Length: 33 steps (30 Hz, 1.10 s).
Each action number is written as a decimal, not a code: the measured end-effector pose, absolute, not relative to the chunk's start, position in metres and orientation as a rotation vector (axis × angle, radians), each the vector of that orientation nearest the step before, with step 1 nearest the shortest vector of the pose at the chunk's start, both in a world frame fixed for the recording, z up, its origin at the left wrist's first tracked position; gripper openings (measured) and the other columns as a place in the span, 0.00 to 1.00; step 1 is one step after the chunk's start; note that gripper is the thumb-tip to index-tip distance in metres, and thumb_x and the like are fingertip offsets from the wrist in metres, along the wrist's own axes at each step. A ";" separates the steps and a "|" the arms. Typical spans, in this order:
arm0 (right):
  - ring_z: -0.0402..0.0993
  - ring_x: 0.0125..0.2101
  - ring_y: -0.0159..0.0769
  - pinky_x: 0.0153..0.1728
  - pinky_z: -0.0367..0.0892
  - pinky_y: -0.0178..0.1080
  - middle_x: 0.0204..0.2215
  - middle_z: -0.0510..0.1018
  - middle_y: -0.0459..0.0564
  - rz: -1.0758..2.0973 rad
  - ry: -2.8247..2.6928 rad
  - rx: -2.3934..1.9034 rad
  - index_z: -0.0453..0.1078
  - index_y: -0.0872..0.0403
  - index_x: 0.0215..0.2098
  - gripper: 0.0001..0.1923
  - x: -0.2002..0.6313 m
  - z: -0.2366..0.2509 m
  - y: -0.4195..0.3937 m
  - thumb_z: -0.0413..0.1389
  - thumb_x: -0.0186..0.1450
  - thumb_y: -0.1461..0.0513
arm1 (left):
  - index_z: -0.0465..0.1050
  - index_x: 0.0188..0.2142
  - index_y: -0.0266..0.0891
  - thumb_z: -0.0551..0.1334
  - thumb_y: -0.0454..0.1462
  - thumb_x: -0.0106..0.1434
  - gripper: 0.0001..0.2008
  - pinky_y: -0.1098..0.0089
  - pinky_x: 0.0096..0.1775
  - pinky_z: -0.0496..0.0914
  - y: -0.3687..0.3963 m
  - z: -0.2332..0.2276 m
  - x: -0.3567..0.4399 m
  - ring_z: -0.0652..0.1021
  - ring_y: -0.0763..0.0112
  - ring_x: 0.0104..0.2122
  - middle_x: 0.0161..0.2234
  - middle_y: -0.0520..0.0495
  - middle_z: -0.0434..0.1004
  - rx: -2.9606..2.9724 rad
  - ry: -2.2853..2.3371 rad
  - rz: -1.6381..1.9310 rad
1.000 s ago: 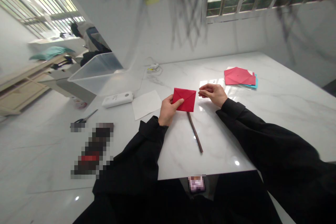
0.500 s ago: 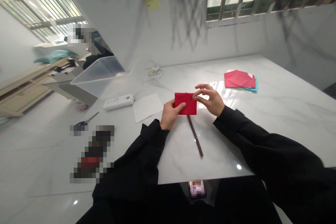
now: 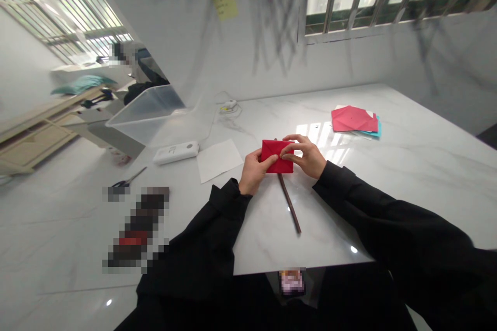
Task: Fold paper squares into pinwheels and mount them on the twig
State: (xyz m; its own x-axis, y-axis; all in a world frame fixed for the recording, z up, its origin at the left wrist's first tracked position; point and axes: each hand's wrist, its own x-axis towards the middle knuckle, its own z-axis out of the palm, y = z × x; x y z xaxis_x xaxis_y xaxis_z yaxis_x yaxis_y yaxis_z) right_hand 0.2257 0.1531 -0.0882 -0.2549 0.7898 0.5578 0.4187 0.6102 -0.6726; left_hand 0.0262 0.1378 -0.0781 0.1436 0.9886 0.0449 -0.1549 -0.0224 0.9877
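A small red paper envelope (image 3: 286,166) with diagonal fold lines is held up above the table in front of me. My left hand (image 3: 253,171) grips its left side, thumb flat on the front and fingers behind. At the right part of its face, the thumb and fingertips of my right hand (image 3: 309,158) come together in a pinch; whether they grasp an edge is hard to make out. Below and partly behind the envelope, a thin dark brown stick (image 3: 289,204) lies on the table, its upper end just showing above the envelope.
A white paper sheet (image 3: 218,160) and a white power strip-like box (image 3: 176,152) lie left. Farther left are scissors (image 3: 134,177) and a clear plastic bin (image 3: 149,114). Red and blue papers (image 3: 354,119) are stacked at the back right. Another person sits in the far left background.
My right hand has moved left and slightly down, from the envelope's right edge onto its face. The envelope has shifted slightly right and down in my left hand.
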 end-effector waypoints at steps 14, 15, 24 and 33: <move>0.73 0.52 0.48 0.56 0.69 0.54 0.51 0.79 0.51 0.504 -1.878 -0.976 0.83 0.45 0.37 0.03 0.225 -0.087 0.154 0.65 0.67 0.60 | 0.82 0.46 0.34 0.77 0.44 0.54 0.23 0.61 0.47 0.76 0.134 -0.075 0.029 0.83 0.59 0.40 0.41 0.42 0.86 1.162 0.930 1.174; 0.74 0.51 0.48 0.56 0.70 0.54 0.50 0.79 0.51 0.502 -1.877 -0.978 0.83 0.45 0.37 0.03 0.226 -0.088 0.154 0.65 0.67 0.60 | 0.82 0.46 0.34 0.77 0.45 0.54 0.23 0.61 0.47 0.76 0.134 -0.075 0.029 0.83 0.59 0.40 0.41 0.43 0.86 1.159 0.929 1.172; 0.75 0.50 0.47 0.54 0.71 0.53 0.49 0.78 0.53 0.524 -1.868 -0.988 0.83 0.47 0.37 0.03 0.226 -0.091 0.156 0.65 0.67 0.60 | 0.82 0.44 0.34 0.78 0.45 0.53 0.23 0.63 0.47 0.75 0.134 -0.074 0.029 0.83 0.61 0.38 0.40 0.44 0.86 1.151 0.916 1.180; 0.77 0.48 0.46 0.47 0.76 0.49 0.49 0.78 0.56 0.654 -1.779 -1.016 0.82 0.52 0.36 0.09 0.222 -0.083 0.151 0.65 0.66 0.55 | 0.81 0.47 0.34 0.79 0.44 0.52 0.26 0.62 0.48 0.75 0.135 -0.074 0.028 0.83 0.60 0.41 0.43 0.42 0.86 1.209 0.880 1.171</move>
State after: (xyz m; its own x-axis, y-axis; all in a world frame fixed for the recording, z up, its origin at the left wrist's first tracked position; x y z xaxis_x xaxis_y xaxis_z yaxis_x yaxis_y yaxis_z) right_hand 0.2224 0.1509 -0.0832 -0.2023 0.8593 0.4697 0.3500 0.5114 -0.7849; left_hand 0.0281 0.1345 -0.0740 0.2130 0.9737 0.0808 -0.1931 -0.0391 0.9804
